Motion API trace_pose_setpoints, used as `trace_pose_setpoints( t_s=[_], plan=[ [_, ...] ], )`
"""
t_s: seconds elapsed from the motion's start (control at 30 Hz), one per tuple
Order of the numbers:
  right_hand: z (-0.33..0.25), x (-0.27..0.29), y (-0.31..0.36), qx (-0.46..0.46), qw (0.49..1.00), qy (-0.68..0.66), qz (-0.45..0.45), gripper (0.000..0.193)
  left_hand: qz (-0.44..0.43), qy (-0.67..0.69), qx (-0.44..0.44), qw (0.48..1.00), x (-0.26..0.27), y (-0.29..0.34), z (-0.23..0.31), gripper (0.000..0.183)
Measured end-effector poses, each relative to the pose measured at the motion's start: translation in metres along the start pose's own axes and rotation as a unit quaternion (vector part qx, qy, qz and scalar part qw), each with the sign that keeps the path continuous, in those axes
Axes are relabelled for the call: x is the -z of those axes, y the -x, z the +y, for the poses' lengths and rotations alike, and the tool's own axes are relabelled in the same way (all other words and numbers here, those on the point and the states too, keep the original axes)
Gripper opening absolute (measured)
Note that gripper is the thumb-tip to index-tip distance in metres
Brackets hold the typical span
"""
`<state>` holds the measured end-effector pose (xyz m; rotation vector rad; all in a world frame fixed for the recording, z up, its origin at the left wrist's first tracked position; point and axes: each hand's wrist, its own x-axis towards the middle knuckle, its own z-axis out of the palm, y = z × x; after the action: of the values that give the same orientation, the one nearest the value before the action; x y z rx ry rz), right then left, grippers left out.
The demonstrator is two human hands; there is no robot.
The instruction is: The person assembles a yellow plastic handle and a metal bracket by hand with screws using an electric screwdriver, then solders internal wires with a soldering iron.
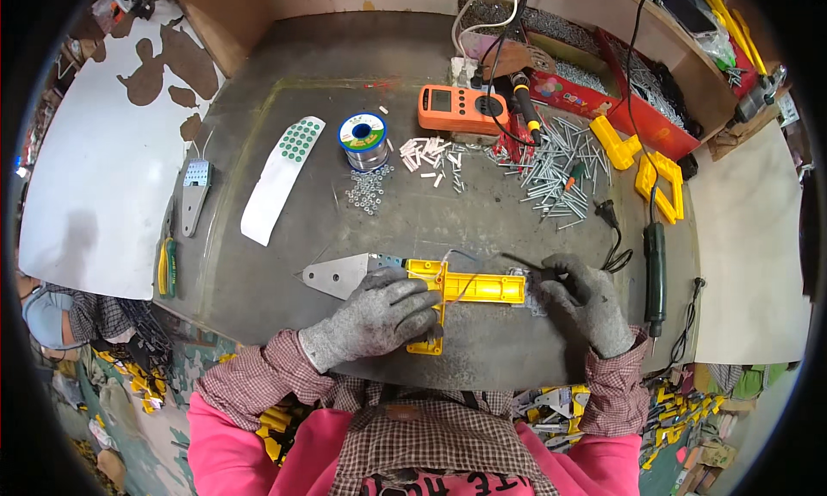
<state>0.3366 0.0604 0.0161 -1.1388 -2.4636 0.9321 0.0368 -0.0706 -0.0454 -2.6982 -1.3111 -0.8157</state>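
Under my left hand [379, 315], in a grey glove, lies a T-shaped yellow plastic handle shell [487, 288]; my fingers close over its crosspiece. A flat, tapering metal plate [336, 276] with holes sticks out to the left of the shell, partly hidden by the hand. Thin wires [461, 278] run loosely over the shell's open inside. To the right, my gloved right hand [590, 302] pinches a thin dark strand [519, 261] that points left toward the wires; its kind is unclear. Beneath the shell's right end shows a clear plastic piece [530, 300], partly hidden.
Beyond stand a solder spool [363, 143] and an orange multimeter [461, 108]. Loose screws [556, 173], nuts [365, 191] and a green-dotted sticker sheet [284, 182] lie about. A corded electric screwdriver [656, 276] is at right, yellow handle parts [662, 184] behind it, pliers [166, 259] at left.
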Motion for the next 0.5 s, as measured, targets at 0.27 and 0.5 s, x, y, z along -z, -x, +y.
trace_pose_setpoints(
  t_s=[0.27,0.5],
  plan=[
    [-0.01,-0.009,0.0,0.039,0.995,-0.086,-0.017,0.026,0.027,0.255,0.211,0.943,0.035,-0.049,-0.001,0.053],
    [-0.005,-0.023,0.004,0.079,0.997,0.006,0.015,0.023,-0.085,0.02,0.156,0.984,0.027,-0.031,0.014,0.043]
  ],
)
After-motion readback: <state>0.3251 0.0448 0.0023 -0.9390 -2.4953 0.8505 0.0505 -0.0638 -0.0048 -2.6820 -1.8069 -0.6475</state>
